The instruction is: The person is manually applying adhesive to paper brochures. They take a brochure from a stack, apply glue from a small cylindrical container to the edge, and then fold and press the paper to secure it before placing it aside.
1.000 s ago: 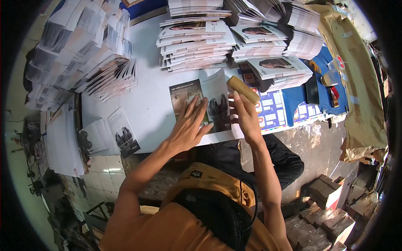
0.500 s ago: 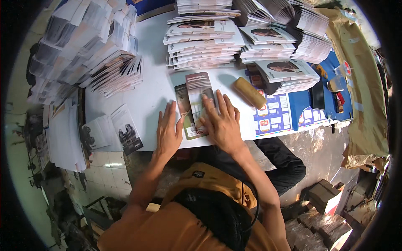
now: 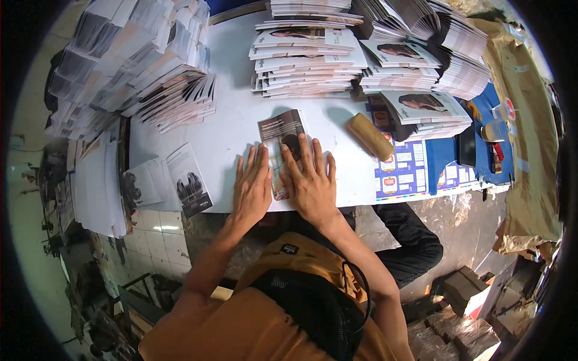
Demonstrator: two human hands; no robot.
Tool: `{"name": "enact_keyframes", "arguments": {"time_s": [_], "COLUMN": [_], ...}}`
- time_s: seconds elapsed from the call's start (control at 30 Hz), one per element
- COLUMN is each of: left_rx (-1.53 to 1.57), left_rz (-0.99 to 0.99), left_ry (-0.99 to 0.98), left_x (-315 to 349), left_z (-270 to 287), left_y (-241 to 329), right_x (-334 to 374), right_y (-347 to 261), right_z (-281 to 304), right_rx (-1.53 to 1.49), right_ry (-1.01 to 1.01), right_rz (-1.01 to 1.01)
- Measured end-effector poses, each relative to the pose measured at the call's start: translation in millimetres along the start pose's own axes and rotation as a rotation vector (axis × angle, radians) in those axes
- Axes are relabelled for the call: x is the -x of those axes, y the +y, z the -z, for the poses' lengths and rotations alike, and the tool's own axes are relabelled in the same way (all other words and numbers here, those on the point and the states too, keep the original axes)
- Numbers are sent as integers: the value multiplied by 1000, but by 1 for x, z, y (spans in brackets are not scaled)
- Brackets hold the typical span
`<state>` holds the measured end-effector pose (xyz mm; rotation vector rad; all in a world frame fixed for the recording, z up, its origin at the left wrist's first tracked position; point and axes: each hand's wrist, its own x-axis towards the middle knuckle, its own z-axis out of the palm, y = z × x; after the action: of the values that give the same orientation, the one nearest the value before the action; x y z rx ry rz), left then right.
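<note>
Left hand [image 3: 251,191] and right hand [image 3: 313,191] are palm-down, side by side and apart, fingers extended, neither clamped on anything. The right lies over the folded leaflet [image 3: 277,127]; the left is along its left side. Leaflet is on the white worktop [image 3: 232,117], just inside the near edge, far end pointing to twelve.

Step in hand, as I judge it: pressing the fold flat. I'd have the left brace the side without sliding the sheet, square the panel edges first, then let the right run along the crease with even pressure, end to end. Pushing down before the edges meet would likely set a crooked fold. From the leaflet, a tan cylinder [image 3: 370,137] lies between two and three o'clock, apart from the hands; I'd keep wrists clear of it.

Hard to make out: the right hand covers much of the leaflet's middle and near right, so I can't say which side the crease runs. Whether the left fingertips touch paper or only worktop, I can't tell. Print is too soft to check alignment. The tall paper stack [image 3: 129,66] at ten o'clock is cut off by the top edge.
</note>
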<state>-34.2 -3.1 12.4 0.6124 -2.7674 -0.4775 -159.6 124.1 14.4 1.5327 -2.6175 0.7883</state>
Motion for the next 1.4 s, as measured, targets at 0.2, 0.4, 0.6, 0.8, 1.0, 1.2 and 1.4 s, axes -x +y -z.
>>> {"name": "enact_keyframes", "arguments": {"time_s": [0.2, 0.4, 0.6, 0.8, 1.0, 1.2, 1.4], "left_rx": [36, 54, 38, 29, -10, -11, -13], "left_rz": [22, 6, 3, 4, -4, -4, -3], "left_ry": [12, -15, -19, -30, -19, -20, -10], "left_x": [0, 1, 1, 2, 2, 2, 0], "left_z": [1, 2, 2, 2, 3, 0, 0], "left_y": [1, -1, 1, 0, 2, -1, 0], "right_x": [0, -1, -1, -1, -4, -5, -6], "right_y": [1, 2, 4, 4, 5, 8, 11], "right_z": [1, 3, 2, 2, 8, 9, 7], "right_rx": [7, -3, 1, -7, 31, 25, 78], "right_ry": [-15, -42, -56, -63, -61, -59, -52], "right_rz": [-1, -2, 2, 5, 24, 41, 68]}}
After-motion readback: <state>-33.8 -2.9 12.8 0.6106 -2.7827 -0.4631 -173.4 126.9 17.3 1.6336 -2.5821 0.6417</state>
